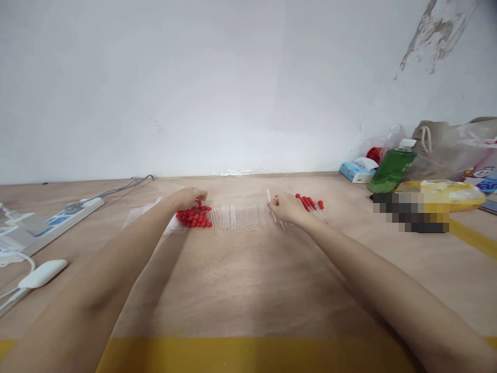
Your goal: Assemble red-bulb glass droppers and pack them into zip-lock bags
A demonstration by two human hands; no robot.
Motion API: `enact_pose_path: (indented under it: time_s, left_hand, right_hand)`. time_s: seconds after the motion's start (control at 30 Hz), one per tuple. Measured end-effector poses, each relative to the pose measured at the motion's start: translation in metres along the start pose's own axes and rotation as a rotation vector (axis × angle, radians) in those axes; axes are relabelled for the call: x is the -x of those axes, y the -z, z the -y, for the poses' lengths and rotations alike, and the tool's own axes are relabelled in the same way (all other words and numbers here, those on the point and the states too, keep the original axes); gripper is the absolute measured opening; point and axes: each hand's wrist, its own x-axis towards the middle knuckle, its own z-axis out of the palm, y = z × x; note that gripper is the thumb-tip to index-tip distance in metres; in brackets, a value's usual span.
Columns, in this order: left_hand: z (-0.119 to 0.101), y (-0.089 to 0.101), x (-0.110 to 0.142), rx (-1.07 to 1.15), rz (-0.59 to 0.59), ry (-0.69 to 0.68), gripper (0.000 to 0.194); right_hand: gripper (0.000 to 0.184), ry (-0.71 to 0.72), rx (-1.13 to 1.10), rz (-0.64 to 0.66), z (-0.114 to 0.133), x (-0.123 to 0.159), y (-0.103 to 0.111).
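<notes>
A pile of red rubber dropper bulbs lies left of the middle of the table. My left hand is over its far side, fingers pinched on a red bulb at the pile's top. Beside the pile, a row of clear glass dropper tubes lies side by side. At the row's right end my right hand is closed on a thin clear tube, which sticks up past the fingertips. Farther right lie several droppers, red bulbs fitted on clear tubes, partly behind my right hand.
On the left are a white power strip with a grey cord and a white charger-like object. On the right stand a tissue pack, a leaning green bottle and a yellow package. A white wall closes the back.
</notes>
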Motion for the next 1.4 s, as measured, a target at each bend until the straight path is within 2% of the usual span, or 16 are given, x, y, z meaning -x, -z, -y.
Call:
enact_pose_path:
  time_s: [0.1,0.27,0.43,0.53,0.6,0.63,0.67,0.77,0.8,0.87,1.0,1.17,1.4]
  left_hand:
    - [-0.001,-0.002,0.001,0.023,-0.027,-0.029,0.026]
    - [0.0,-0.003,0.003,0.063,-0.091,0.003,0.016]
    - [-0.001,0.006,0.012,0.117,-0.186,0.029,0.011]
    - [-0.024,0.008,0.022,0.237,-0.389,0.047,0.021]
    - [-0.056,0.003,0.03,0.566,-0.664,0.049,0.029]
    - [-0.075,-0.001,0.034,0.754,-0.721,0.053,0.029]
    - [-0.097,-0.007,0.038,0.928,-0.714,0.074,0.029]
    - [-0.155,-0.027,0.045,1.305,-0.472,0.1,0.034]
    - [-0.169,-0.033,0.047,1.399,-0.419,0.11,0.037]
    - [-0.187,-0.043,0.047,1.518,-0.404,0.124,0.036]
    - [-0.191,-0.051,0.045,1.494,-0.474,0.07,0.034]
    - [-0.188,-0.051,0.046,1.373,-0.382,0.007,0.027]
    - [-0.19,-0.053,0.047,1.257,-0.393,-0.022,0.022]
  right_hand:
    - [0.025,0.064,-0.067,-0.094,-0.018,0.012,-0.005]
    - [0.01,0.154,-0.298,-0.277,-0.039,0.029,-0.016]
    - [0.018,0.259,-0.407,-0.455,-0.049,0.038,-0.024]
    - [0.019,0.36,-0.401,-0.493,-0.053,0.041,-0.03]
    - [0.02,0.406,-0.385,-0.496,-0.054,0.044,-0.035]
    - [0.021,0.421,-0.379,-0.5,-0.053,0.045,-0.037]
    - [0.021,0.436,-0.373,-0.502,-0.052,0.047,-0.038]
    - [0.021,0.485,-0.343,-0.467,-0.045,0.054,-0.042]
    - [0.021,0.504,-0.326,-0.449,-0.043,0.056,-0.042]
    - [0.021,0.548,-0.285,-0.423,-0.039,0.061,-0.043]
    - [0.023,0.612,-0.23,-0.397,-0.034,0.067,-0.043]
    - [0.024,0.639,-0.19,-0.351,-0.031,0.067,-0.042]
    - [0.023,0.683,-0.181,-0.282,-0.032,0.067,-0.041]
